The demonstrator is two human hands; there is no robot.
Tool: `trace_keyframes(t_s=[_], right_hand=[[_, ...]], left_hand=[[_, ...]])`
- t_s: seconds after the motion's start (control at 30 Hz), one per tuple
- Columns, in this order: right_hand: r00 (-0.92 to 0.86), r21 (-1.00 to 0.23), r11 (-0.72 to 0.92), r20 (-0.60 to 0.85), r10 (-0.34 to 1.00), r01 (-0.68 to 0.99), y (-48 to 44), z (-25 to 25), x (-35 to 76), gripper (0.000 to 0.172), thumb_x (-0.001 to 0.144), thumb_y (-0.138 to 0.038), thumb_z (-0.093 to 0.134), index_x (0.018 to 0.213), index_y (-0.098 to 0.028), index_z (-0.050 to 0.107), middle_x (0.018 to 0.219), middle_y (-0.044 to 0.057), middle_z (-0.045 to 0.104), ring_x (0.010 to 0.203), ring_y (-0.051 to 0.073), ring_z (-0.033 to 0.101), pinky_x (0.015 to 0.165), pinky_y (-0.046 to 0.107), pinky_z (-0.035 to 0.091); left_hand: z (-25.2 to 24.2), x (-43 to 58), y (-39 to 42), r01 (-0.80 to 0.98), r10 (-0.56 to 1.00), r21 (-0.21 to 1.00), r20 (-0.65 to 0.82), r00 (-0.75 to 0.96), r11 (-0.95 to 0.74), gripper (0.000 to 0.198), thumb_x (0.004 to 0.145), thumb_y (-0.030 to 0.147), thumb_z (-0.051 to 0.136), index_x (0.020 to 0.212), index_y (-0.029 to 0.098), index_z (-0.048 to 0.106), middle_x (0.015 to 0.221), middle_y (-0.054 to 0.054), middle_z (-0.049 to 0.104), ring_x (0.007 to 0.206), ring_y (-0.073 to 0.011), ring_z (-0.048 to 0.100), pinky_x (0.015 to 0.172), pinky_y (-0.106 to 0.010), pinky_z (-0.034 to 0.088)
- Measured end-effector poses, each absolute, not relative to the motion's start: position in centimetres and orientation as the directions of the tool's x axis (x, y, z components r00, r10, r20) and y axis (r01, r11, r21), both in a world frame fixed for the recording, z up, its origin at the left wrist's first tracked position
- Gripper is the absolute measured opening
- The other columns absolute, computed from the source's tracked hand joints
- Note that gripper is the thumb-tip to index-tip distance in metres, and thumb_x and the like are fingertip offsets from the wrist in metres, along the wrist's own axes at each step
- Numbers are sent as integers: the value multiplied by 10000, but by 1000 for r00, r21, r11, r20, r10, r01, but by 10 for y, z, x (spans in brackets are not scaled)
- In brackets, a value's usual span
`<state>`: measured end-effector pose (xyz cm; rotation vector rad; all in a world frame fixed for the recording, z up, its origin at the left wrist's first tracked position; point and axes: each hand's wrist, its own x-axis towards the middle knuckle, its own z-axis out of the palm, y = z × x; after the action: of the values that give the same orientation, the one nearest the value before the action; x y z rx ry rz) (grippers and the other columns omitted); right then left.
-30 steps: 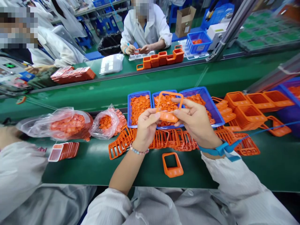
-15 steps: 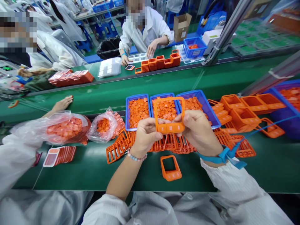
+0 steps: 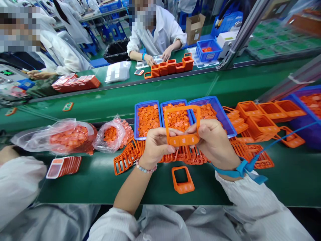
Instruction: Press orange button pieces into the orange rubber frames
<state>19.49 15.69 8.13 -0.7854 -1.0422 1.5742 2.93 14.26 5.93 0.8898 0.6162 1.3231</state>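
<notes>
An orange plastic frame (image 3: 182, 140) is held upright between my two hands, its window facing me. My left hand (image 3: 157, 144) pinches its lower left corner, thumb in front. On the other side, my right hand (image 3: 210, 139) grips the lower right corner; some of its fingertips are hidden behind the frame. Behind the frame stand blue bins (image 3: 146, 138) filled with small orange pieces (image 3: 148, 119). A row of orange frames (image 3: 185, 154) leans below the bins. Nearer to me, another orange frame (image 3: 183, 180) lies flat on the green table.
Plastic bags of orange parts (image 3: 72, 137) lie left, near a leaning stack of white-faced panels (image 3: 64, 166). Stacked orange frames (image 3: 260, 127) stand right. A blue cord (image 3: 286, 136) runs from my right wristband. Neighbour's sleeve (image 3: 21, 180) is at left; another worker (image 3: 157, 36) sits opposite.
My hands stay in place while the held frame tilts slightly. The neighbour's arm at left has drawn back, and a small orange-edged green part now lies on the belt where that hand was.
</notes>
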Motion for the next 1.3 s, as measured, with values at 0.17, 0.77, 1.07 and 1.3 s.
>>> trace_keyframes(t_s=[0.17,0.77,1.07,1.3], right_hand=[[-243,-917,-76,23,970,-391,156,82,194,462,639,-644,839,630,-197,725,557,3,658,406,116,582,381,226,479],[-274,-906,-136,-23,961,-400,154,83,194,472,631,-653,838,639,-195,726,565,4,665,402,112,581,368,212,464],[-267,-910,-134,-26,963,-393,155,81,193,475,639,-657,832,656,-194,728,551,-1,661,400,109,578,381,211,466],[-275,-897,-121,1,961,-425,154,81,193,421,677,-612,835,677,-202,738,575,-3,671,420,104,587,401,207,471]], left_hand=[[59,28,143,-558,978,830,104,181,16,362,552,419,957,757,225,730,791,-63,746,720,-233,718,633,-352,605],[59,28,142,-543,977,840,128,170,-16,379,557,471,946,754,230,729,769,-46,738,509,-140,614,475,-271,516],[60,30,141,-519,992,851,119,49,-76,382,511,458,966,733,240,746,769,-43,736,664,-190,689,693,-358,621],[59,29,142,-521,983,848,161,87,-93,356,559,442,952,769,239,749,813,-58,752,724,-212,719,716,-367,625]])
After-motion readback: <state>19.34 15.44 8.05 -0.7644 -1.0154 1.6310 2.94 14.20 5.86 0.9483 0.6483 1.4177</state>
